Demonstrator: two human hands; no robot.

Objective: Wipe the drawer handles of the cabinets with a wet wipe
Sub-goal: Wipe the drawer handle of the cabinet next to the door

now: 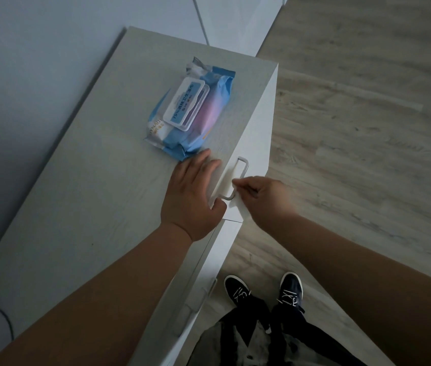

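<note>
A pale wood-grain cabinet (77, 194) stands along a blue-grey wall (24, 75) on grey plank floor (367, 101), dimly lit.

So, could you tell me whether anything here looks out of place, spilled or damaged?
Nothing stands out. The wet wipe pack lies slightly askew on the cabinet top, with nothing spilled. The right hand pinches a wipe at the drawer handle.

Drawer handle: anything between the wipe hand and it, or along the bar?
Nothing visible. The right hand pinches the wet wipe at the near end of the drawer handle; the bar beyond is bare. The left hand lies flat on the cabinet top, thumb beside the near post, not across the bar.
</note>
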